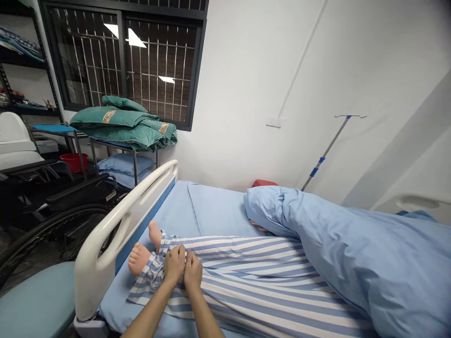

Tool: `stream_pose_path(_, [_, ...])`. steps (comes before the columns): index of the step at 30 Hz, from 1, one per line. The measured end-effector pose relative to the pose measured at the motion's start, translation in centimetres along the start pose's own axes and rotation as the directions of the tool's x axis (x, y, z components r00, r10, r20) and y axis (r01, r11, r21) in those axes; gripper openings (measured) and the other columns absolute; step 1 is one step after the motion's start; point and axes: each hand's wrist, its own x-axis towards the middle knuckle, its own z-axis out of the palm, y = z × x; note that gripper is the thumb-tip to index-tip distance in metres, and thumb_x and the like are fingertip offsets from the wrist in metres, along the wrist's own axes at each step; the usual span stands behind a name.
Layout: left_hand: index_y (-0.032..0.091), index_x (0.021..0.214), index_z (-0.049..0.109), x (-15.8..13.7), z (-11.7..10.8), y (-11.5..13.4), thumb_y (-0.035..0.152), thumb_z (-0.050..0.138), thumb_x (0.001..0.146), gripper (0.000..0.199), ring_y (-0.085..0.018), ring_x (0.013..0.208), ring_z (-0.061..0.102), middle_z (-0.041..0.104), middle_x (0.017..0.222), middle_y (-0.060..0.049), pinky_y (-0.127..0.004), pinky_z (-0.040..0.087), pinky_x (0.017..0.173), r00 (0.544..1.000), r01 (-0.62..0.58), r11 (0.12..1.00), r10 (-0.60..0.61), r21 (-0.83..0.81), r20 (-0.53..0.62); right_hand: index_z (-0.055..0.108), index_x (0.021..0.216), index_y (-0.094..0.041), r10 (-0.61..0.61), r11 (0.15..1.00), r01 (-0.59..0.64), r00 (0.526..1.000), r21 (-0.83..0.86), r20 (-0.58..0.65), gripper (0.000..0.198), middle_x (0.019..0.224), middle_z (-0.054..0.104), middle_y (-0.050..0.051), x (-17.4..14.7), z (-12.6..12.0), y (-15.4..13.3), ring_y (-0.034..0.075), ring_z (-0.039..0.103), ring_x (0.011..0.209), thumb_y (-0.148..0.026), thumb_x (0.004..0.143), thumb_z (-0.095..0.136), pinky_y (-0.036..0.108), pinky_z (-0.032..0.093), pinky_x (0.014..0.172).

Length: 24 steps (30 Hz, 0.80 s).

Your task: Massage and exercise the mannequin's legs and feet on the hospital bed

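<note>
My left hand [174,264] and my right hand [193,271] are side by side, almost touching, over the lower legs of a figure lying on the bed. Both are closed with fingers curled down into the blue-and-white striped trousers [253,279]; the fingertips are hidden. The cloth bunches near the ankles. Two bare feet, one nearer [138,259] and one farther [155,234], stick out of the cuffs to the left of my hands. A light blue quilt [338,244] is heaped over the upper body, with part of a hand showing under its edge.
A cream footboard [105,230] borders the bed's left end, with a wheelchair [70,206] and a pale teal seat [42,300] beyond it. Green folded bedding [123,122] lies on a rack under the barred window. Behind the bed are an IV pole [326,152] and a red object [264,182].
</note>
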Motion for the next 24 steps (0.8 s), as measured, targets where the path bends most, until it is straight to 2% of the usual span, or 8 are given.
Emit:
stream_pose_path(4, [0.019, 0.053, 0.043, 1.0, -0.3, 2.1, 0.033, 0.027, 0.085, 0.038, -0.011, 0.054, 0.047, 0.05, 0.051, 0.002, -0.021, 0.033, 0.054, 0.992, 0.056, 0.946, -0.09, -0.32, -0.092, 0.045, 0.049, -0.019, 0.034, 0.989, -0.032, 0.999, 0.145, -0.008, 0.052, 0.049, 0.054, 0.001, 0.5, -0.3, 0.6, 0.013, 0.044, 0.048, -0.05, 0.087, 0.025, 0.024, 0.028, 0.049])
stream_pose_path(6, [0.019, 0.053, 0.042, 0.6, 0.7, 1.6, 0.034, 0.028, 0.084, 0.038, -0.011, 0.052, 0.046, 0.049, 0.05, 0.002, -0.022, 0.033, 0.054, 0.992, 0.071, 0.928, -0.104, -0.365, -0.073, 0.047, 0.051, -0.019, 0.052, 0.982, -0.054, 0.999, 0.182, 0.014, 0.052, 0.05, 0.055, 0.002, 0.5, -0.3, 0.8, 0.013, 0.045, 0.049, -0.05, 0.086, 0.026, 0.024, 0.03, 0.049])
stream_pose_path(10, [0.019, 0.066, 0.055, -1.3, 3.4, -1.2, 0.034, 0.034, 0.084, 0.032, -0.014, 0.065, 0.055, 0.061, 0.064, -0.001, -0.023, 0.037, 0.063, 0.999, 0.037, 0.987, -0.037, -0.159, 0.004, 0.051, 0.056, -0.018, 0.055, 0.978, -0.065, 0.997, 0.196, 0.058, 0.047, 0.055, 0.059, 0.003, 0.1, -0.2, 0.8, 0.014, 0.049, 0.053, -0.047, 0.086, 0.03, 0.024, 0.032, 0.052])
stream_pose_path(13, [0.019, 0.081, 0.059, -2.1, 4.2, -2.4, 0.034, 0.033, 0.087, 0.031, -0.016, 0.076, 0.058, 0.066, 0.078, -0.004, -0.024, 0.038, 0.07, 1.0, 0.016, 1.0, -0.016, -0.025, 0.013, 0.051, 0.057, -0.018, 0.054, 0.986, -0.061, 0.997, 0.156, 0.051, 0.045, 0.055, 0.059, 0.003, -0.1, -0.2, 0.6, 0.014, 0.049, 0.052, -0.045, 0.086, 0.032, 0.023, 0.032, 0.052])
stream_pose_path(20, [0.019, 0.084, 0.06, -1.7, 3.4, -1.7, 0.034, 0.032, 0.089, 0.033, -0.016, 0.08, 0.059, 0.067, 0.082, -0.005, -0.024, 0.038, 0.072, 0.997, 0.031, 0.998, -0.035, 0.053, 0.075, 0.053, 0.058, -0.018, 0.056, 0.994, -0.059, 0.998, 0.093, 0.041, 0.043, 0.058, 0.061, 0.004, -0.2, -0.2, 0.6, 0.014, 0.05, 0.054, -0.043, 0.087, 0.031, 0.023, 0.032, 0.053])
stream_pose_path(24, [0.019, 0.079, 0.061, -1.6, 3.4, -2.0, 0.034, 0.033, 0.088, 0.032, -0.016, 0.078, 0.059, 0.066, 0.079, -0.005, -0.025, 0.039, 0.072, 0.994, 0.049, 0.999, -0.051, 0.024, 0.096, 0.055, 0.058, -0.017, 0.043, 0.996, -0.047, 0.998, 0.078, 0.055, 0.046, 0.059, 0.062, 0.005, 0.1, 0.1, 0.5, 0.014, 0.052, 0.055, -0.041, 0.087, 0.03, 0.023, 0.032, 0.053])
